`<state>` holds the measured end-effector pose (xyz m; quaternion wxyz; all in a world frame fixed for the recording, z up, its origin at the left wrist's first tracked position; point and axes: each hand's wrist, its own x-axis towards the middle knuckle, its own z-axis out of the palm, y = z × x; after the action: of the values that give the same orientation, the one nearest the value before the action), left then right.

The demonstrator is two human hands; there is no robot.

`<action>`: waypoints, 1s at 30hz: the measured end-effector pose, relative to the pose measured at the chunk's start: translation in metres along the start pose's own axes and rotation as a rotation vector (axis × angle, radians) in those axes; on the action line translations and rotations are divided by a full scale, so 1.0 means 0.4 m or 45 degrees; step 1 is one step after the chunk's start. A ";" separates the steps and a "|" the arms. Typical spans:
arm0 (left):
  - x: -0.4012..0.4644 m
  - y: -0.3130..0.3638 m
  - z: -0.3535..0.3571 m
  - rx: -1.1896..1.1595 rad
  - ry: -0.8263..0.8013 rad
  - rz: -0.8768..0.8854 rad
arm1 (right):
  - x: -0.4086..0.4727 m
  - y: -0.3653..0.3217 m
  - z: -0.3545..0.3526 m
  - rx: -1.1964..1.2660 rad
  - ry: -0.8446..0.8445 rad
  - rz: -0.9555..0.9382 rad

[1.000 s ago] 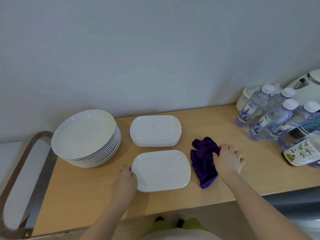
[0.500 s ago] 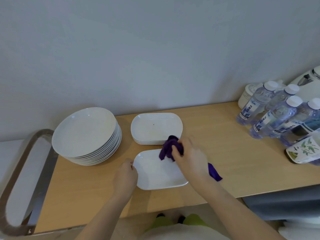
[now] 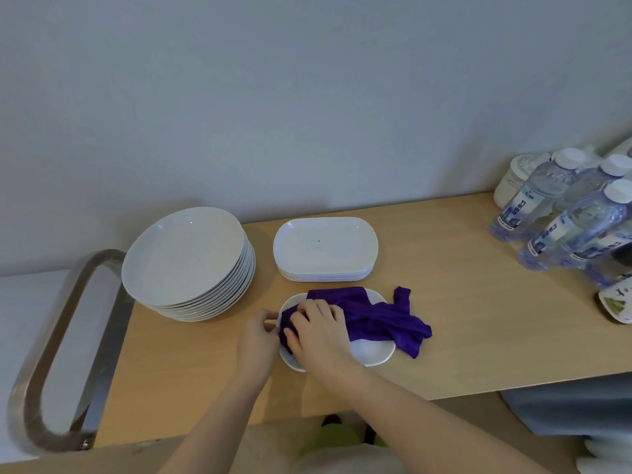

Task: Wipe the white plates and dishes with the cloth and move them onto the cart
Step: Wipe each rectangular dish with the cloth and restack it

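A white oblong dish (image 3: 371, 352) lies on the wooden table near its front edge. A purple cloth (image 3: 379, 319) is spread across it and trails off to the right. My right hand (image 3: 316, 331) presses the cloth onto the dish's left half, fingers curled over the fabric. My left hand (image 3: 258, 338) pinches the dish's left rim. Behind it sits a stack of white oblong dishes (image 3: 325, 249). A tall stack of round white plates (image 3: 186, 258) stands to the left.
A metal cart handle (image 3: 51, 340) curves at the left end of the table (image 3: 478, 323). Water bottles (image 3: 561, 213), a white jar (image 3: 513, 183) and a printed packet (image 3: 619, 302) crowd the right side. A grey wall runs close behind.
My right hand picked the cloth up from the table, carried it left and now presses it on the dish's left half. My left hand stays at the rim.
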<state>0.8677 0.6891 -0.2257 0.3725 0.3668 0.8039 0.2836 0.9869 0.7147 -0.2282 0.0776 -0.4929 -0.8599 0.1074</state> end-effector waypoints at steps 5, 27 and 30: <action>0.004 0.001 0.004 0.028 0.030 -0.012 | -0.078 0.027 0.015 0.139 -0.118 -0.053; -0.004 0.012 0.001 0.022 -0.130 0.082 | -0.057 0.171 -0.003 -0.109 -0.123 0.290; -0.002 0.012 -0.004 0.021 -0.140 0.099 | -0.016 0.113 0.020 -0.016 -0.144 0.248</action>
<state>0.8687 0.6908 -0.2210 0.4018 0.4156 0.7698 0.2708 1.0257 0.7307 -0.2478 0.0151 -0.5678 -0.8116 0.1364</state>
